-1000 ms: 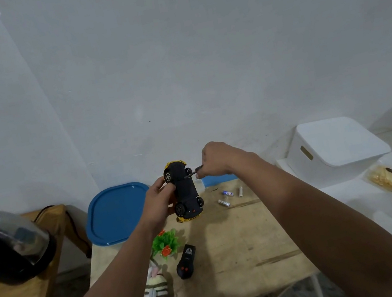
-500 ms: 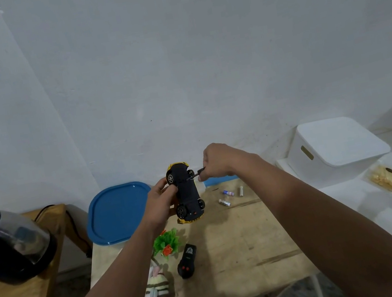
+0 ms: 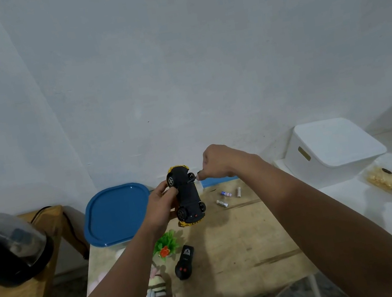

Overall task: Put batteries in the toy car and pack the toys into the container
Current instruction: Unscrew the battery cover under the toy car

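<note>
Left hand (image 3: 159, 208) gripping upturned car (image 3: 186, 197); right hand (image 3: 218, 161) pinching screwdriver (image 3: 193, 179) against it. Batteries (image 3: 226, 194) below right hand, remote (image 3: 185, 262) below left. Open tabletop (image 3: 245, 239) nearer.

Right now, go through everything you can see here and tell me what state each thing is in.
toy car: upside down, held in left hand
screwdriver: in right hand, tip at car's underside
batteries: three, loose on table
remote: lying on table
blue lid: on its container
white box: closed
</note>
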### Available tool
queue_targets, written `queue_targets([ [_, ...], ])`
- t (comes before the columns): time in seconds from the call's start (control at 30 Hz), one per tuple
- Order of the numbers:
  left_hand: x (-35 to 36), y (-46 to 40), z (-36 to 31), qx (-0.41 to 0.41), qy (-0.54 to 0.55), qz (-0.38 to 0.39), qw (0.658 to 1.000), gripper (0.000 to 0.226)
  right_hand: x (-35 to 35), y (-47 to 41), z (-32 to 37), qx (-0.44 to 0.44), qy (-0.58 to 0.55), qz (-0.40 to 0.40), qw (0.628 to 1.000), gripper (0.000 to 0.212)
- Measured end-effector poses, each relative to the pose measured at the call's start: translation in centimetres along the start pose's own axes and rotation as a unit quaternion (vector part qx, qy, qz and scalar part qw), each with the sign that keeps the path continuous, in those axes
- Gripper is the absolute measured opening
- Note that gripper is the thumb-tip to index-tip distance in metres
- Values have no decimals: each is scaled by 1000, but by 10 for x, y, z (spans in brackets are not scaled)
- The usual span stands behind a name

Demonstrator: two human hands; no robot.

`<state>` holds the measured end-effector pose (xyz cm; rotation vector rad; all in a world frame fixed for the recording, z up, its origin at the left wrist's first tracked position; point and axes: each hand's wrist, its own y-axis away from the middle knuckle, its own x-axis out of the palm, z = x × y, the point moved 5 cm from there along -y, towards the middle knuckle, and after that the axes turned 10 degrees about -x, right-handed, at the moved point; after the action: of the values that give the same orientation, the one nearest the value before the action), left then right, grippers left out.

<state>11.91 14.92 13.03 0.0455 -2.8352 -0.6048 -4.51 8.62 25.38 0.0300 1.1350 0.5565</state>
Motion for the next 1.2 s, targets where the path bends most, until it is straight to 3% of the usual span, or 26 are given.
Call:
queue_targets([
  [0.13,1,-1,3,-2,3,1,1000,28,-2,3,-1,-1,-2,-5,1000,46],
  [0.3,2,-2,6,-13,15,0,1000,27,0,1,-2,-17,15,-5,1000,33],
  [1.0,13,2,13,-63,38,9,997,28,-4,5,-11,-37,18,-18,999,34],
  [1.07,13,1,14,-65,41,7,997,28,-5,4,-15,-37,6,-23,999,40],
  [1.2,12,-3,15,-70,35,0,997,28,-11,2,-32,-39,-84,-71,993,34],
])
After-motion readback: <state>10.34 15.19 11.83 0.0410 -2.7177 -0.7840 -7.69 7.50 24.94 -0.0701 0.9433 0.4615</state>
